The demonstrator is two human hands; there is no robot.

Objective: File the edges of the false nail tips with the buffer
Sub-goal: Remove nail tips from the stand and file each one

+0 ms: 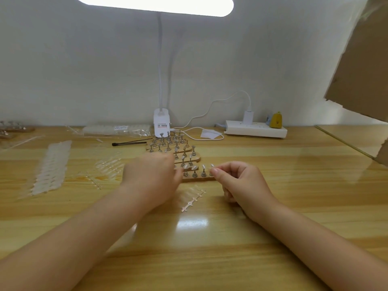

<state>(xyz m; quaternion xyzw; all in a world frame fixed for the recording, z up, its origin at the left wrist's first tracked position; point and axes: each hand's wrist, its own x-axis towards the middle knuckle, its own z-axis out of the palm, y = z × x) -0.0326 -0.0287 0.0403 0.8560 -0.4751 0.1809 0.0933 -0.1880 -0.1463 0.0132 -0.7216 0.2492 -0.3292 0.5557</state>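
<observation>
Several wooden holders with metal pegs lie mid-table; the nearest wooden holder (198, 179) carries clear false nail tips (203, 166) on its pegs. My right hand (241, 183) has its fingers curled, and thumb and forefinger pinch the clear tip on that holder's rightmost peg. My left hand (151, 175) is blurred, back up, and reaches to the left end of the same holder; its fingertips are hidden. A strip of clear nail tips (193, 199) lies just in front of the holder, between my hands. No buffer is visible.
Sheets of clear nail tips (52, 166) lie at the left, and more loose tips (109, 164) lie nearer the middle. A black stick (128, 142), a clip lamp base (161, 123), a white power strip (256, 129) with cables, and packaged tips (117, 130) line the back. Cardboard (361, 59) hangs at the upper right.
</observation>
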